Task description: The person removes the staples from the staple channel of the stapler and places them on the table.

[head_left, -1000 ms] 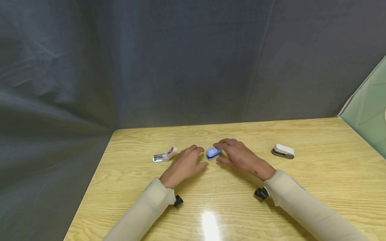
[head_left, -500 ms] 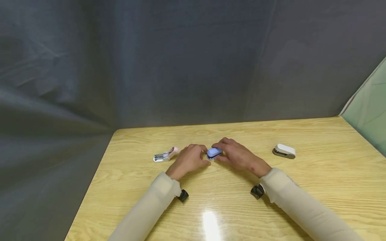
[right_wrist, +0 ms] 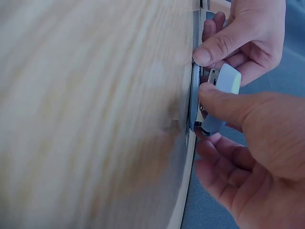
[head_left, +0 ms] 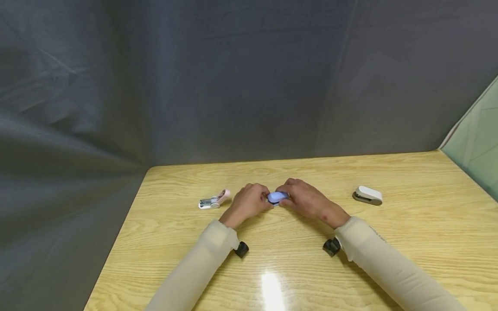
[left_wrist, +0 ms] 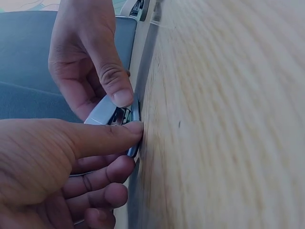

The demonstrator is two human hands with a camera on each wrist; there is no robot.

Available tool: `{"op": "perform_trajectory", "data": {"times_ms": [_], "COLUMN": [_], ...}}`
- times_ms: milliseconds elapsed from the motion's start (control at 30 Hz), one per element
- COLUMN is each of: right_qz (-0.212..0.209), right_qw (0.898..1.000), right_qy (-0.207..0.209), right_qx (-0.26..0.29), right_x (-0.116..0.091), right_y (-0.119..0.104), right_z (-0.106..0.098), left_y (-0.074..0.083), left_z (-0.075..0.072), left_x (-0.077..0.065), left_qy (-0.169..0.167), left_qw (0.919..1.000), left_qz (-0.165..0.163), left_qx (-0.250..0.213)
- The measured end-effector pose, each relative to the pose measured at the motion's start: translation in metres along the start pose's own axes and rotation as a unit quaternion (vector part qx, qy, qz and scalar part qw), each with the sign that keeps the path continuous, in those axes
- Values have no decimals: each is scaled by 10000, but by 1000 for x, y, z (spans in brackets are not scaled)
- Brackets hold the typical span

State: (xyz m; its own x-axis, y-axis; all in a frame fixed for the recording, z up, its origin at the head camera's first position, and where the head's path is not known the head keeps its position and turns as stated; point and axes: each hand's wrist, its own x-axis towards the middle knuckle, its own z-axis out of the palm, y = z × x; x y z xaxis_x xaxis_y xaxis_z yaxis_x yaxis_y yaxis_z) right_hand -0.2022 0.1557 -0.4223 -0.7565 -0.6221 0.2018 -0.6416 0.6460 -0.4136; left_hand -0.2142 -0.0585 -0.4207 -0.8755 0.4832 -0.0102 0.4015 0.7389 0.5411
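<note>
A small blue stapler (head_left: pixel 277 197) sits on the wooden table between both hands. My left hand (head_left: pixel 250 202) pinches the front end of its base between thumb and fingers, seen closely in the left wrist view. My right hand (head_left: pixel 307 199) grips the rear part of the stapler; in the right wrist view its thumb presses the side of the upper arm (right_wrist: pixel 228 78). A gap shows between the upper arm and the base (right_wrist: pixel 194 98). Just left of the left hand lies a pink and white stapler (head_left: pixel 214 201), its top swung up.
A white and grey stapler (head_left: pixel 367 195) lies to the right on the table (head_left: pixel 303 268). A dark cloth (head_left: pixel 249 86) hangs along the back and left side of the table. A black wrist camera (head_left: pixel 332 247) juts out below the right sleeve.
My left hand has moved right and closed its fingers on the stapler's front end. My right hand has tightened round the rear. The stapler's upper arm looks slightly turned.
</note>
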Motion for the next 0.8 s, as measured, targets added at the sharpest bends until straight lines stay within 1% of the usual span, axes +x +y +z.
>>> {"op": "perform_trajectory", "data": {"times_ms": [167,333,567,800], "right_qz": [-36,-33,-64,-95], "right_qw": [9999,9997,9993,9990], "right_qy": [95,190,212,276], "right_qx": [34,-117,-298,-325], "right_x": [0,0,0,0], "right_y": [2,1,-1,-1], "right_z": [0,0,0,0], "left_y": [0,-1,-4,-5], "left_z": [0,0,0,-1], "left_x": [1,2,3,4], "left_qy": [37,14,8,-17], "left_qw": [9998,9996,9992,9988], "left_qz": [-46,-106,-205,-240], "left_qx": [-164,-259,-334,-435]}}
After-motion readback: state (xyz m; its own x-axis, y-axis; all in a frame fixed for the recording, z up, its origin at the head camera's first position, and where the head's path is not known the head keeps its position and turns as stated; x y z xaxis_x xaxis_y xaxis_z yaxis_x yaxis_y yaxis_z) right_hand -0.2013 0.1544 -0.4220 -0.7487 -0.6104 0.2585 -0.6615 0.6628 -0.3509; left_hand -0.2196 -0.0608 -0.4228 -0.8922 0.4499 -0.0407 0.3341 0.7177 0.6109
